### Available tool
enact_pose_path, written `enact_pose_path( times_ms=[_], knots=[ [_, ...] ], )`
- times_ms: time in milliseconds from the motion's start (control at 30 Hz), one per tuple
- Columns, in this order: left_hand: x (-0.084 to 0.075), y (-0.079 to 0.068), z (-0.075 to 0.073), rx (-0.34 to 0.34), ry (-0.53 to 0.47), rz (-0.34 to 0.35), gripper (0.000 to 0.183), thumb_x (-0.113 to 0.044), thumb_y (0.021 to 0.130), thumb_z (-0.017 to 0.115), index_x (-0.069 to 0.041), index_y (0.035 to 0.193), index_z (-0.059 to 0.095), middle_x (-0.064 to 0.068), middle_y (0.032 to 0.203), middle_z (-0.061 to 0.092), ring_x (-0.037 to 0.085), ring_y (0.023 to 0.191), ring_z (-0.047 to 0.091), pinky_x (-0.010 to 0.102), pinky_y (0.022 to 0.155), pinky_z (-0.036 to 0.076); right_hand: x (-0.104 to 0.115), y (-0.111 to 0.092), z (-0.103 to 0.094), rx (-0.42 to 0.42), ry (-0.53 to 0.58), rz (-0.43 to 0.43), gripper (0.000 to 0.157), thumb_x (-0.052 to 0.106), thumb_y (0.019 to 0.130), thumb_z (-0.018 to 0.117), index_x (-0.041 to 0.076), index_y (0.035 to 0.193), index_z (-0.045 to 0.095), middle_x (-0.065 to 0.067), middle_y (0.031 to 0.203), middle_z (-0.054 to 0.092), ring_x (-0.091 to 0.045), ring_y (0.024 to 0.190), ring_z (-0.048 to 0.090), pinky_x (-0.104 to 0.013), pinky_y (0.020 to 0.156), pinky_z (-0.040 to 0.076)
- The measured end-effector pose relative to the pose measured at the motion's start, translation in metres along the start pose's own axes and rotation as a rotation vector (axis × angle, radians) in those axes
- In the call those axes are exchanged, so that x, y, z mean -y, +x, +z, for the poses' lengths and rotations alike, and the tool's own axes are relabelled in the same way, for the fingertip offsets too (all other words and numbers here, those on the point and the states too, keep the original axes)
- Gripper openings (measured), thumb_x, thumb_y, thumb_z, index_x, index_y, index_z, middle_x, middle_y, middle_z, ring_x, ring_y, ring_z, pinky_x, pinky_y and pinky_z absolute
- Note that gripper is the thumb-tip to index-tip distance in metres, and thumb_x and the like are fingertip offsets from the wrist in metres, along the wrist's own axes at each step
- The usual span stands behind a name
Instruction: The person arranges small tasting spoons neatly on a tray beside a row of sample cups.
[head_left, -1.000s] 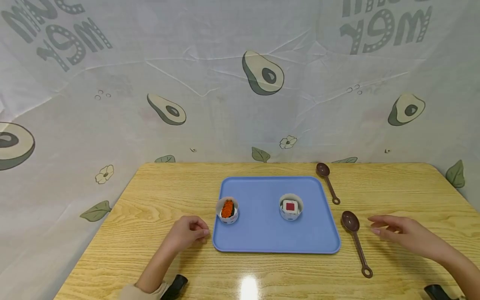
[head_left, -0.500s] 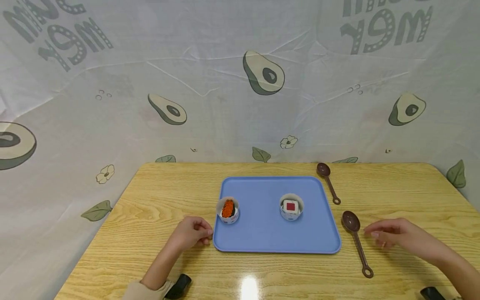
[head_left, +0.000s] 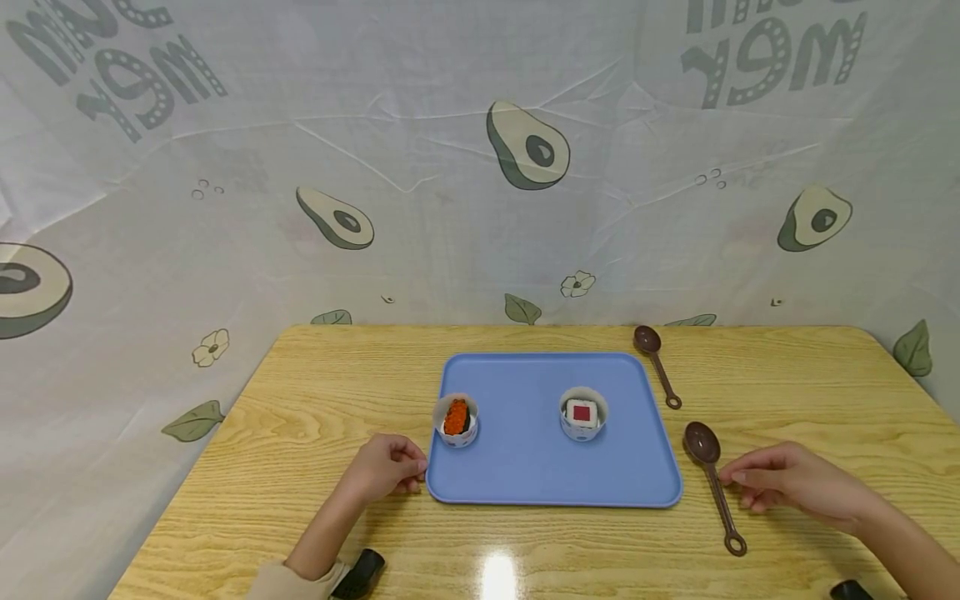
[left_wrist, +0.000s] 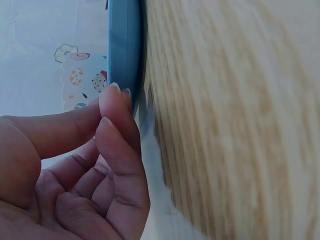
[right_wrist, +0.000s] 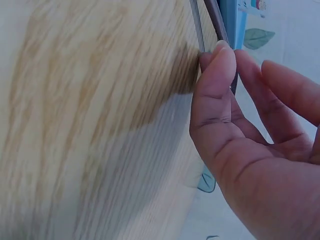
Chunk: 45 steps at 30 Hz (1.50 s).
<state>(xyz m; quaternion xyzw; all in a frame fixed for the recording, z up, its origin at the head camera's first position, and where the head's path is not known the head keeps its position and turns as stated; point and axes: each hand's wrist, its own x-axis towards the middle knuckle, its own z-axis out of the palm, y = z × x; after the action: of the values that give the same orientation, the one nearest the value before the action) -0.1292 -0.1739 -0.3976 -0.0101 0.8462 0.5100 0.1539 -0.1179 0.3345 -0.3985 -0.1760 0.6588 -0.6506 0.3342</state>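
Note:
My left hand (head_left: 385, 468) pinches the left edge of the blue tray (head_left: 517, 475); in the left wrist view the thumb and a fingertip meet at the tray's rim (left_wrist: 124, 40). Beside the right end of the tray lies a brown spoon (head_left: 717, 493), bowl away from me. My right hand (head_left: 791, 483) is low over the table, its foremost fingertip right at the spoon's handle, the other fingers loosely bent. In the right wrist view the handle (right_wrist: 215, 19) runs behind the thumb.
On the tray stand two paper cups, one with an orange-topped sushi piece (head_left: 456, 418) at the left edge, one with a white, red-centred piece (head_left: 581, 414). A second brown spoon (head_left: 657, 367) lies at the back right. Printed cloth (head_left: 450, 250) hangs behind the table (head_left: 360, 375).
The left hand has moved right to the tray's edge and stays there. My right hand has come left and slightly nearer, up to the spoon's handle. Tray, cups and spoons look unmoved.

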Motion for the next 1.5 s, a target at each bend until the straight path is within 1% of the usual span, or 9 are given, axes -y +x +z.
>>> enact_pose_path(
  times_ms=[267,533,700,833,1133,1333,1500],
  knots=[
    [0.000,-0.001,0.001,-0.009,0.015,-0.020,0.006,0.003,0.086,0.058,0.005,0.083,0.061,0.006,0.062,0.056,0.014,0.054,0.056,0.028,0.052,0.050,-0.001,0.004,0.003,-0.005,0.019,0.001,0.028,0.000,0.097,0.038,-0.010,0.112,0.059,-0.005,0.103,0.062,-0.014,0.078,0.059,-0.028,0.068,0.052],
    [-0.001,-0.001,0.003,-0.025,0.031,-0.029,0.006,0.003,0.086,0.058,0.004,0.081,0.062,0.006,0.062,0.057,0.014,0.053,0.056,0.028,0.052,0.050,0.002,0.007,0.007,-0.033,0.007,0.019,0.028,-0.002,0.096,0.037,-0.013,0.110,0.059,-0.006,0.098,0.062,-0.013,0.077,0.059,-0.027,0.067,0.051],
    [-0.001,-0.001,0.004,-0.039,0.041,-0.037,0.006,0.003,0.086,0.058,0.004,0.081,0.062,0.005,0.061,0.056,0.013,0.052,0.056,0.027,0.051,0.049,0.001,0.006,0.007,-0.012,0.052,0.009,0.030,-0.002,0.097,0.035,-0.009,0.110,0.061,-0.007,0.094,0.063,-0.013,0.079,0.060,-0.027,0.070,0.051],
    [-0.001,-0.001,0.004,-0.044,0.039,-0.039,0.006,0.003,0.085,0.059,0.004,0.080,0.062,0.005,0.060,0.056,0.013,0.052,0.056,0.027,0.050,0.049,0.001,0.006,0.007,0.004,0.091,0.001,0.031,-0.003,0.097,0.035,-0.006,0.110,0.062,-0.007,0.094,0.064,-0.013,0.080,0.061,-0.028,0.073,0.051],
    [-0.002,-0.001,0.005,-0.045,0.030,-0.041,0.006,0.004,0.085,0.059,0.005,0.080,0.062,0.006,0.061,0.057,0.013,0.052,0.056,0.027,0.050,0.049,0.003,0.006,0.007,0.045,0.146,-0.037,0.034,-0.005,0.097,0.033,-0.004,0.111,0.063,-0.008,0.098,0.064,-0.013,0.083,0.061,-0.029,0.077,0.051],
    [-0.001,0.000,0.005,-0.041,0.020,-0.035,0.006,0.004,0.085,0.059,0.005,0.080,0.062,0.006,0.061,0.057,0.013,0.052,0.056,0.027,0.050,0.049,0.007,0.006,0.005,0.077,0.206,-0.030,0.034,-0.005,0.097,0.032,-0.005,0.112,0.062,-0.009,0.102,0.063,-0.015,0.086,0.062,-0.029,0.079,0.050],
    [-0.001,0.000,0.005,-0.045,0.024,-0.031,0.006,0.004,0.085,0.059,0.005,0.080,0.062,0.005,0.060,0.057,0.013,0.052,0.056,0.027,0.050,0.049,0.013,0.007,0.004,0.076,0.193,-0.031,0.033,-0.005,0.097,0.033,-0.004,0.112,0.062,-0.009,0.103,0.064,-0.015,0.088,0.062,-0.030,0.081,0.049]
  ],
)
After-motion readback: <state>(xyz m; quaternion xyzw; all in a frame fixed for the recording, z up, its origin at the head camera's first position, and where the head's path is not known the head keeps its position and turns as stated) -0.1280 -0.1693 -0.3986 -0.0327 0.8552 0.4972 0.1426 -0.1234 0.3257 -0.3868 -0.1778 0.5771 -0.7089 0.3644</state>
